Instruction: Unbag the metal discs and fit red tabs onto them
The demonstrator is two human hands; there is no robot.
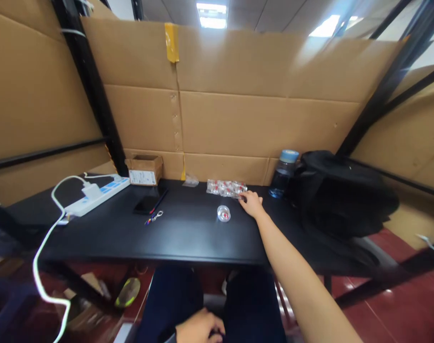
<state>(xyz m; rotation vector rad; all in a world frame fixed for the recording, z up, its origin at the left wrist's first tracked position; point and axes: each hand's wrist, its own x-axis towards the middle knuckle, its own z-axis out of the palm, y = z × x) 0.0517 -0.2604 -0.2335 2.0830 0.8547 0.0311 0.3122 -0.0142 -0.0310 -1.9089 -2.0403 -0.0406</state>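
Observation:
My right hand [252,204] reaches across the black table with its fingers closed at the near right corner of a row of clear plastic packets [222,187] with red bits inside. Just nearer to me stands a small round clear cup [223,213], with something red in it. What exactly the packets contain is too small to tell. Down in my lap, my left hand [201,327] rests with curled fingers, and nothing shows in them.
A phone [149,202] and a keyring [154,217] lie left of the cup. Further left are a small cardboard box [144,170] and a white power strip [97,196]. A bottle [283,174] and black bag [342,195] stand right. Cardboard [231,119] walls the back.

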